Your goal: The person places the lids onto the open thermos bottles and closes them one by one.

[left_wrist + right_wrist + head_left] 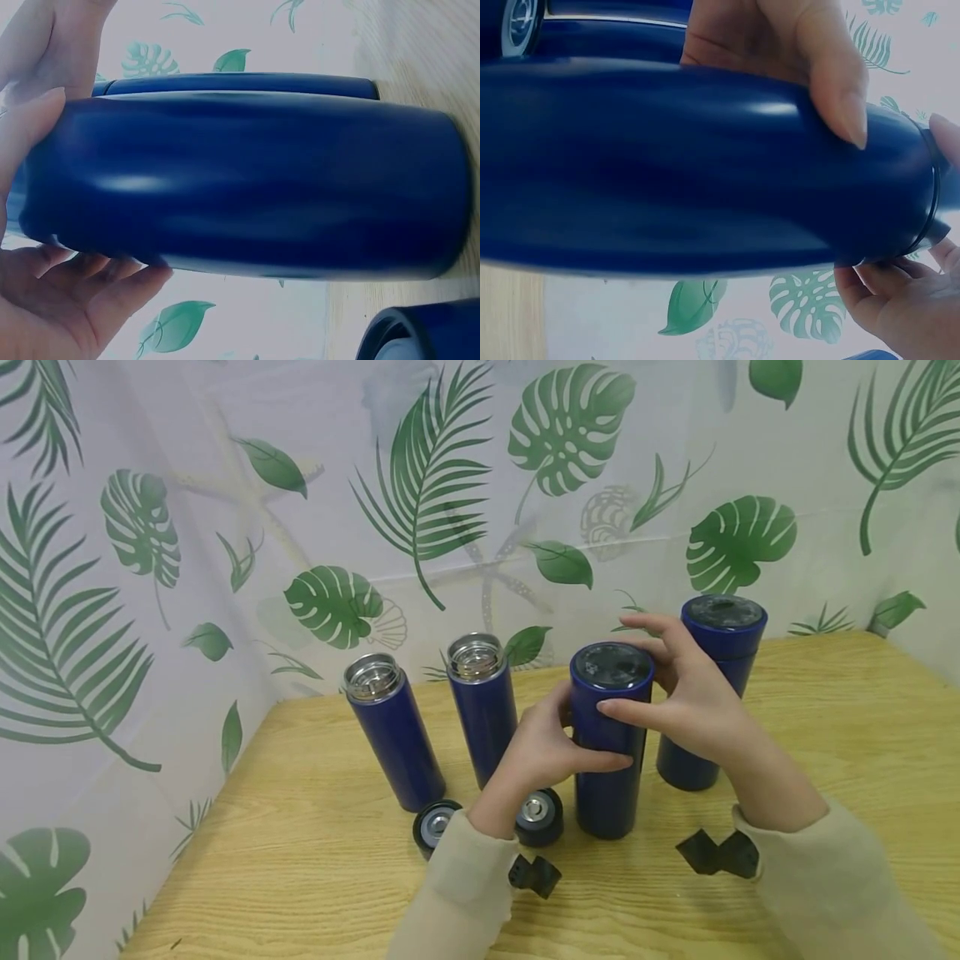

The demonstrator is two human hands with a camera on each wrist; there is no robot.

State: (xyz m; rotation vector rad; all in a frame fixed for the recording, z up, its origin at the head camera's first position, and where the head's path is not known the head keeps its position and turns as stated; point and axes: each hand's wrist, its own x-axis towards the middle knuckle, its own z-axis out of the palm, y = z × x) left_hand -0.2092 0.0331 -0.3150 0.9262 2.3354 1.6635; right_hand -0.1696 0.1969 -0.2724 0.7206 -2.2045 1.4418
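A capped dark blue thermos bottle (606, 802) stands upright on the wooden table between both hands. My left hand (551, 743) grips its upper body, thumb across the near side. Higher up, my right hand (693, 697) holds the same bottle around its lid (613, 665), with the thumb on the near side and the other fingers behind. In the right wrist view, a seam between lid and body (795, 187) shows near the right hand's fingers. Two upturned lids (537, 817) with metal centres lie by the left forearm, one partly hidden by the sleeve.
Two blue thermos bottles without lids (397, 743) (480, 718) stand to the left, their steel mouths showing. Another capped blue bottle (690, 760) stands behind my right hand. A leaf-patterned cloth (450, 485) hangs behind the wooden table (300, 860).
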